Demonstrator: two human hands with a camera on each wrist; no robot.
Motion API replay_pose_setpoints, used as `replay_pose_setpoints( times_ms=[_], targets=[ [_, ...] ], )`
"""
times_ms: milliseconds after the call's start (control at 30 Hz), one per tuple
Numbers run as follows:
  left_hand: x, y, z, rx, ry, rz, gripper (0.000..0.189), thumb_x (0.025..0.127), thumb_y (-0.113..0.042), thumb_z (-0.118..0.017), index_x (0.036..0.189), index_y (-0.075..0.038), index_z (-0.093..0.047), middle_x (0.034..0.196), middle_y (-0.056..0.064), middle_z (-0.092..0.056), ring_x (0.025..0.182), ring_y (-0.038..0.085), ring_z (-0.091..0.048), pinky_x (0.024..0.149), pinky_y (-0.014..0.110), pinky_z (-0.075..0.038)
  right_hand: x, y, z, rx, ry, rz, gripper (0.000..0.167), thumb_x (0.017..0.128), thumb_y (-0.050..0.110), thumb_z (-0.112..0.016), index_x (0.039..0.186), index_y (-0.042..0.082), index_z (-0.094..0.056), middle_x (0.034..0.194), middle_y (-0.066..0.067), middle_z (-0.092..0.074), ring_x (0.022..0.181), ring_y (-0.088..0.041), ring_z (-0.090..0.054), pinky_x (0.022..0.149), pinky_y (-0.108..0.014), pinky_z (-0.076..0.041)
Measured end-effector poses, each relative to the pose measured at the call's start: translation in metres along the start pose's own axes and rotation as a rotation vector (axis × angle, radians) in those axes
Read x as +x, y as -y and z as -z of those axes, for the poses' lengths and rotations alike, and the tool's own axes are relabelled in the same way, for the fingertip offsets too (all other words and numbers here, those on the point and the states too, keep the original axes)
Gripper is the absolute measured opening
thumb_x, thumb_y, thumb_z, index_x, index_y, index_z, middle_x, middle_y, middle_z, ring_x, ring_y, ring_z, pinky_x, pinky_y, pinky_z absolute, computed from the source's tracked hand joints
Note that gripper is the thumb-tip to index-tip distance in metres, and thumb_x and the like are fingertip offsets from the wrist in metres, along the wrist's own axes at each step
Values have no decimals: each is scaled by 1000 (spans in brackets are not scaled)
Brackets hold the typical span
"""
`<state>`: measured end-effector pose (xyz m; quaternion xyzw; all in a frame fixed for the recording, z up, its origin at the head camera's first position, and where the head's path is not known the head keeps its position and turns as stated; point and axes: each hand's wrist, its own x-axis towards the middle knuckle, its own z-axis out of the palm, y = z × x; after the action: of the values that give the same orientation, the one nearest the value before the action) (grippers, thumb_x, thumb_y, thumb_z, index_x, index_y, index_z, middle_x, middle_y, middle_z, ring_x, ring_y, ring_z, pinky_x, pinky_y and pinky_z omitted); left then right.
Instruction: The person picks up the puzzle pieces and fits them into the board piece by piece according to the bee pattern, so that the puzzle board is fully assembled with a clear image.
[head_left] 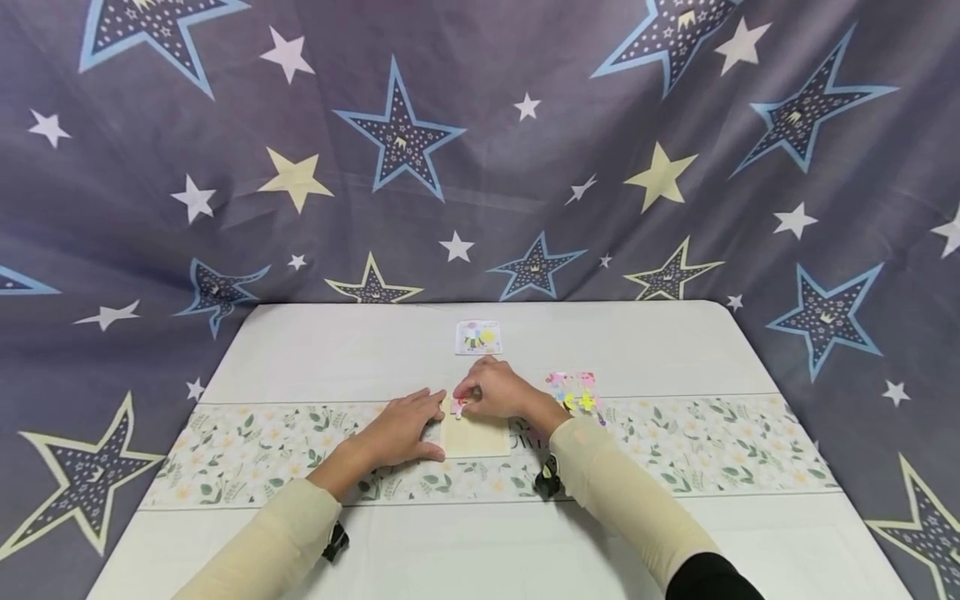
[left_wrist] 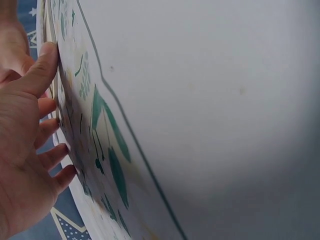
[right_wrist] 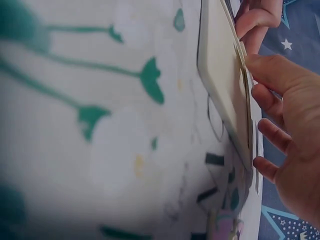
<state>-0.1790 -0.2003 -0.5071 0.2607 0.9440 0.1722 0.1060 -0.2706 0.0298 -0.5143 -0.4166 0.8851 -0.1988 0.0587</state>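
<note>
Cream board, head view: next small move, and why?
Probably press the pink-and-white jigsaw piece down at the far-left corner of the cream board. The right hand seems to pinch it there, the left hand lies at the board's left edge, likely steadying it, and most of the board is bare; the colourful jigsaw pieces to the right can wait.

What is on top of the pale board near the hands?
Near its far left corner there is a small pink piece, apparently pinched by the right hand. That hand covers part of the piece and the board; what lies underneath cannot be seen.
</note>
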Motion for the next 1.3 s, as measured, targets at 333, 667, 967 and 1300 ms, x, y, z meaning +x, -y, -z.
replay_pose_setpoints(
  times_ms=[333, 667, 967, 1300],
  targets=[
    [2, 1, 1, 6, -2, -7, 67, 84, -54, -78, 130, -7, -63, 162, 15, -41, 151, 41, -35, 120, 62, -31, 4, 2, -4, -29, 5, -14, 25, 84, 31, -82, 109, 29, -80, 106, 9, -75, 118, -20, -57, 98, -45, -45],
    [2, 2, 1, -1, -6, -14, 68, 84, -54, -78, 131, -7, -63, 161, 15, -41, 150, 42, -35, 119, 63, -33, 3, 7, -2, -13, 24, -46, 18, 86, 30, -82, 104, 30, -81, 101, 10, -73, 119, -19, -56, 99, -44, -44],
    [0, 1, 0, -8, -5, -9, 68, 84, -53, -78, 131, -7, -62, 161, 15, -41, 151, 41, -35, 119, 62, -32, 2, 12, -1, -51, 40, -44, 20, 88, 30, -80, 107, 29, -80, 103, 10, -72, 120, -20, -57, 100, -44, -45],
    [0, -2, 1, -5, -4, -3, 69, 84, -53, -78, 132, -6, -62, 161, 16, -41, 151, 42, -35, 120, 62, -32, 0, 11, 1, -53, 21, -43, 38, 88, 29, -79, 125, 25, -74, 101, 10, -73, 121, -21, -57, 100, -44, -46]
  ],
)
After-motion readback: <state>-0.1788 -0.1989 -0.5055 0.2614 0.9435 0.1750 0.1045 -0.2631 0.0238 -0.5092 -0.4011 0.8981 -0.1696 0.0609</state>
